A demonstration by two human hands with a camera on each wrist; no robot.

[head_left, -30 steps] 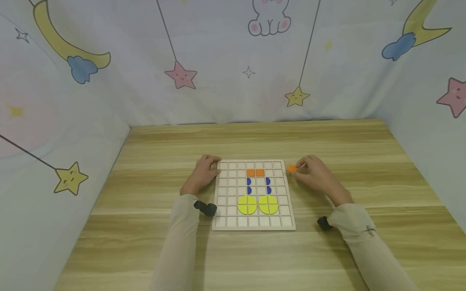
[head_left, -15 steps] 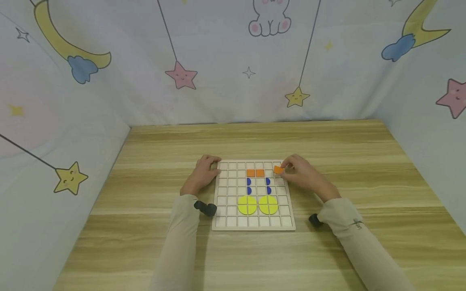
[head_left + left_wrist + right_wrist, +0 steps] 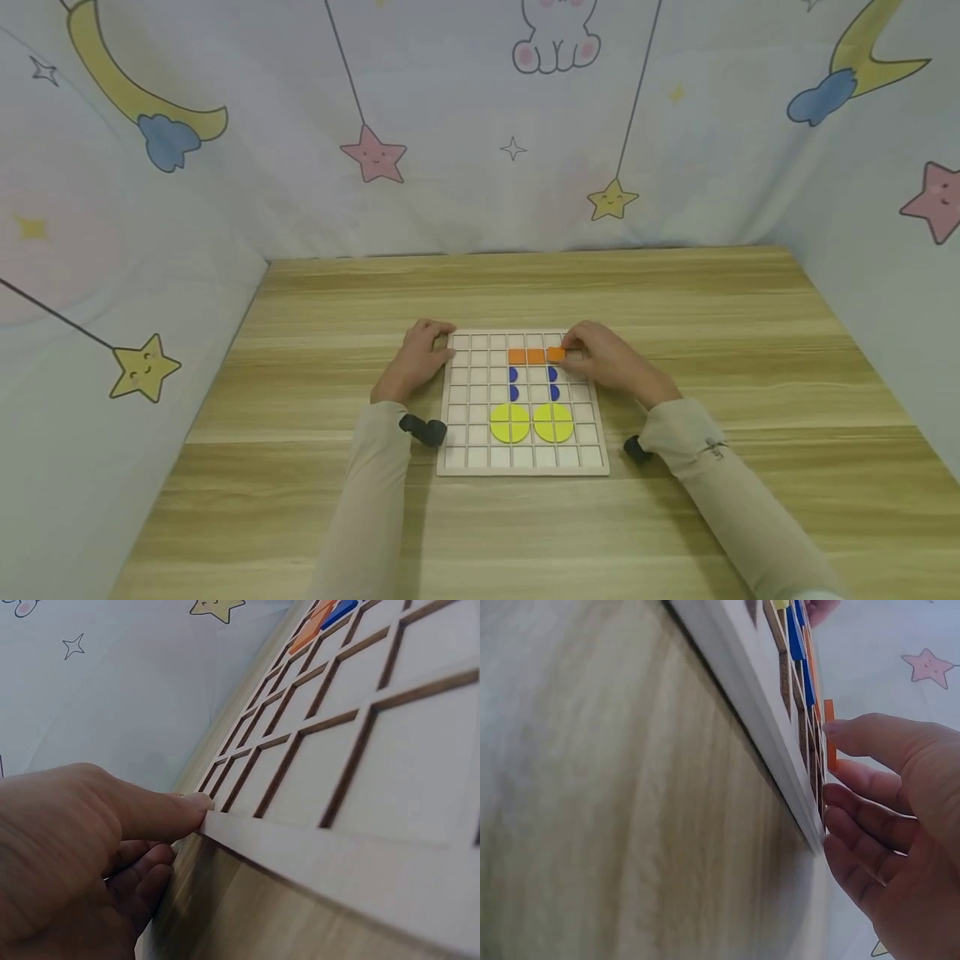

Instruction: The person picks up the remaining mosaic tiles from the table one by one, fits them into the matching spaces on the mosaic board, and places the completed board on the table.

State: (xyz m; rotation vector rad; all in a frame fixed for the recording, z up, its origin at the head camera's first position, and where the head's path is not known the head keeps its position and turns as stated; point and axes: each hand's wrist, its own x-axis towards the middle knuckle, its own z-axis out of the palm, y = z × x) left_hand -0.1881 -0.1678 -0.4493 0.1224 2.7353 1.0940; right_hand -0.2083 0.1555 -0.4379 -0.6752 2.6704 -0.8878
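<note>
A pale wooden grid board (image 3: 522,472) lies on the table. My left hand (image 3: 412,357) holds its far left edge, thumb on the rim (image 3: 247,832) and the other fingers bent beside it. My right hand (image 3: 611,362) pinches an orange square tile (image 3: 556,355) between thumb and finger. In the right wrist view this tile (image 3: 830,739) stands slightly proud of the grid. Beside it, two orange tiles (image 3: 526,357) sit in the same row. Blue half-round tiles (image 3: 553,375) lie below, then two yellow circles (image 3: 510,422) made of quarter pieces.
The wood-grain table (image 3: 315,500) stretches around the board. White cloth walls (image 3: 450,200) printed with stars and moons stand behind it and at both sides. A black wrist camera (image 3: 424,430) is on the left wrist, another black camera (image 3: 637,450) on the right.
My right hand has carried the orange tile leftward from beside the board to the cell right of the two orange tiles. The left hand has stayed in place.
</note>
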